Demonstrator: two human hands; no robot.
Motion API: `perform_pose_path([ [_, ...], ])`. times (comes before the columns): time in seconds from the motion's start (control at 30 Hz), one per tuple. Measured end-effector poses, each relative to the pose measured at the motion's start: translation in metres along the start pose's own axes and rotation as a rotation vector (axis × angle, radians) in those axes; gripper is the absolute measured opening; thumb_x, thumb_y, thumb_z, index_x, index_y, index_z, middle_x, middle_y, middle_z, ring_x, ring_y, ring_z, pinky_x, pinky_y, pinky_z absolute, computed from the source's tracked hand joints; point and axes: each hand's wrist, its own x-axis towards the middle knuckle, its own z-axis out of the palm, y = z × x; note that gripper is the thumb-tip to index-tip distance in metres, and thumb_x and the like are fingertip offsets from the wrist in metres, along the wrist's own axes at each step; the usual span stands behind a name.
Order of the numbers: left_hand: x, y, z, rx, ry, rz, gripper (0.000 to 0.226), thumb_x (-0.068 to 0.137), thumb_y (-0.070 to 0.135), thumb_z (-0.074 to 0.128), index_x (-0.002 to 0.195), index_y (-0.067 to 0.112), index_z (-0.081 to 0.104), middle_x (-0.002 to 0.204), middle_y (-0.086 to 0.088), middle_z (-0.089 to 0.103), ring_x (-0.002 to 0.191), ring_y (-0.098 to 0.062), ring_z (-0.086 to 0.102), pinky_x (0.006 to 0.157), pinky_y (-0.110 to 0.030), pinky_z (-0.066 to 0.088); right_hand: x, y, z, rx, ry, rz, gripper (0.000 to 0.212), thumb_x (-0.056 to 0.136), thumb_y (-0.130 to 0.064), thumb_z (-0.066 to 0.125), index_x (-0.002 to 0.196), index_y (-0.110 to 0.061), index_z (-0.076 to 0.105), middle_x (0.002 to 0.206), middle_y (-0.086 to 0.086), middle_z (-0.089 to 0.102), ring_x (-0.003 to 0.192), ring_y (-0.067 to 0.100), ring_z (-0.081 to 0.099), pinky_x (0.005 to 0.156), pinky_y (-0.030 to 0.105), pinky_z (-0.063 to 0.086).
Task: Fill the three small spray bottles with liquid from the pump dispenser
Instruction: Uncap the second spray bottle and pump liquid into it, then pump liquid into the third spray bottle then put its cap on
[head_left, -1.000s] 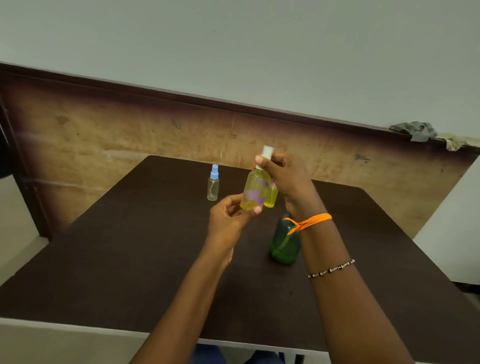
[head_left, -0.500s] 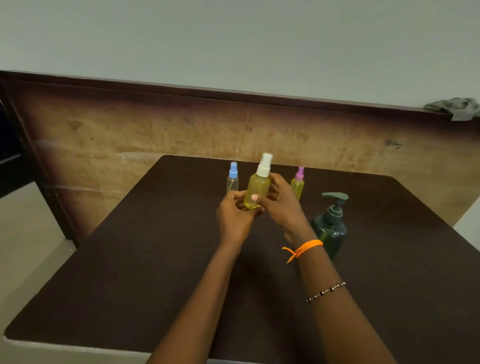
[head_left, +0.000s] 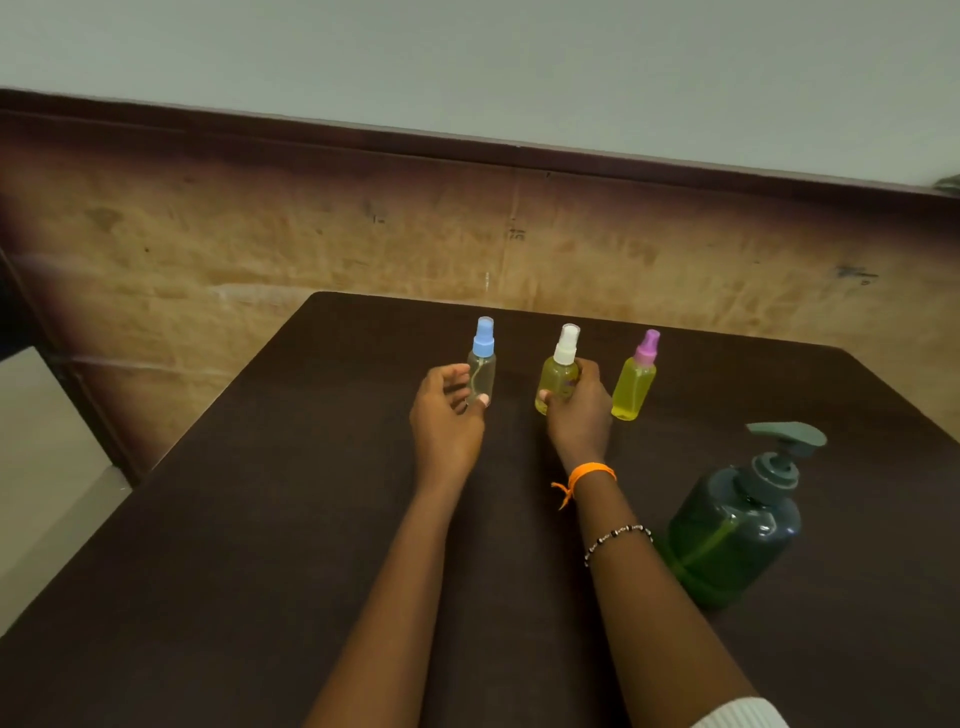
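White-capped bottle (head_left: 559, 382) now stands on the table (head_left: 260, 519); label unreadable.

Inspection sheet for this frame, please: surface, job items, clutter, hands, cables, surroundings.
Surface: dark brown table, no spills seen.
Job's things: blue-capped spray bottle upright, looks clear and unfilled; white-capped spray bottle and pink-capped spray bottle upright, both holding yellow liquid; green pump dispenser at near right, apart from the row.
Clutter: nothing seen.
Hands: left hand curled around the blue-capped bottle, thumb on its base; right hand wrapped on the white-capped bottle, which stands on the table.
Cables: nothing seen.
Surroundings: worn brown wall panel behind the table, pale wall above.
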Motion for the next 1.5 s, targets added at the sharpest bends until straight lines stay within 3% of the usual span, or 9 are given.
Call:
perform_pose_path([
  [0.23, -0.001, -0.002, -0.004, -0.025, 0.012, -0.031, 0.035, 0.082, -0.008, 0.059, 0.111, 0.011, 0.057, 0.102, 0.001, 0.059, 0.083, 0.002, 0.058, 0.066, -0.001, 0.044, -0.009, -0.004, -0.002, 0.002, 0.116, -0.011, 0.074, 0.076, -0.001, 0.073, 0.140, -0.008, 0.036, 0.136, 0.012, 0.049, 0.125, 0.029, 0.045, 0.101, 0.040, 0.039],
  [0.33, -0.001, 0.000, -0.005, -0.016, 0.023, -0.021, 0.035, 0.082, -0.012, 0.055, 0.109, 0.009, 0.057, 0.102, -0.002, 0.059, 0.082, 0.001, 0.057, 0.068, -0.002, 0.044, -0.035, -0.017, -0.008, -0.001, 0.297, -0.245, 0.059, 0.074, 0.002, 0.074, 0.125, -0.006, 0.046, 0.121, 0.012, 0.048, 0.110, 0.028, 0.050, 0.090, 0.039, 0.044],
  [0.6, 0.004, -0.005, -0.010, -0.002, -0.003, -0.055, 0.042, 0.078, -0.009, 0.064, 0.114, 0.011, 0.055, 0.106, 0.000, 0.060, 0.096, -0.007, 0.058, 0.075, -0.009, 0.047, -0.004, -0.045, 0.025, 0.178, -0.336, -0.189, 0.072, 0.079, 0.003, 0.069, 0.141, -0.006, 0.033, 0.132, 0.013, 0.050, 0.122, 0.022, 0.048, 0.101, 0.034, 0.039],
  [0.7, 0.007, -0.010, -0.011, 0.031, -0.056, -0.077, 0.051, 0.074, -0.006, 0.070, 0.119, 0.012, 0.054, 0.116, 0.000, 0.058, 0.107, -0.009, 0.055, 0.086, -0.015, 0.044, 0.003, -0.041, 0.031, 0.077, -0.425, -0.195, 0.047, 0.083, -0.001, 0.066, 0.126, -0.005, 0.049, 0.119, 0.014, 0.060, 0.108, 0.025, 0.056, 0.091, 0.033, 0.044],
  [0.87, 0.002, -0.002, -0.010, 0.096, -0.072, 0.088, 0.037, 0.075, 0.006, 0.071, 0.106, 0.021, 0.057, 0.116, 0.002, 0.059, 0.109, -0.009, 0.055, 0.081, -0.018, 0.044, -0.024, -0.043, 0.010, 0.164, -0.305, -0.240, 0.018, 0.086, -0.012, 0.066, 0.099, -0.009, 0.054, 0.095, 0.008, 0.058, 0.086, 0.022, 0.058, 0.076, 0.038, 0.050],
  [1.03, -0.035, 0.040, -0.009, -0.059, -0.219, 0.269, 0.022, 0.080, 0.004, 0.068, 0.096, 0.015, 0.059, 0.097, 0.005, 0.068, 0.092, -0.006, 0.065, 0.074, -0.025, 0.053, -0.062, -0.059, -0.057, 0.107, -0.084, -0.408, 0.027, 0.081, -0.023, 0.072, 0.090, -0.015, 0.048, 0.090, 0.002, 0.060, 0.083, 0.018, 0.059, 0.071, 0.035, 0.049],
  [1.13, -0.062, 0.062, -0.015, -0.082, -0.323, 0.362, 0.025, 0.076, 0.003, 0.070, 0.096, 0.014, 0.060, 0.100, 0.004, 0.068, 0.095, -0.007, 0.064, 0.079, -0.025, 0.051, -0.079, -0.064, -0.103, 0.033, 0.015, -0.516, 0.024, 0.085, -0.033, 0.068, 0.086, -0.017, 0.051, 0.080, -0.003, 0.057, 0.073, 0.013, 0.055, 0.059, 0.018, 0.040],
  [1.27, -0.093, 0.083, -0.021, -0.046, -0.344, 0.502, 0.037, 0.073, 0.004, 0.071, 0.107, 0.017, 0.062, 0.104, 0.002, 0.065, 0.101, -0.013, 0.062, 0.085, -0.029, 0.051, -0.099, -0.068, -0.148, -0.018, 0.111, -0.548, 0.038, 0.085, -0.048, 0.063, 0.065, -0.020, 0.048, 0.055, -0.009, 0.046, 0.053, 0.011, 0.046, 0.047, 0.024, 0.029],
  [1.5, -0.147, 0.107, -0.031, -0.011, -0.539, 0.460, 0.036, 0.085, 0.023, 0.059, 0.121, 0.023, 0.056, 0.112, 0.010, 0.063, 0.104, -0.002, 0.059, 0.087, -0.021, 0.047, -0.112, -0.061, -0.194, 0.292, -0.064, -0.325, 0.060, 0.085, -0.041, 0.066, 0.043, -0.012, 0.033, 0.041, -0.004, 0.028, 0.044, 0.014, 0.027, 0.047, 0.038, 0.026],
])
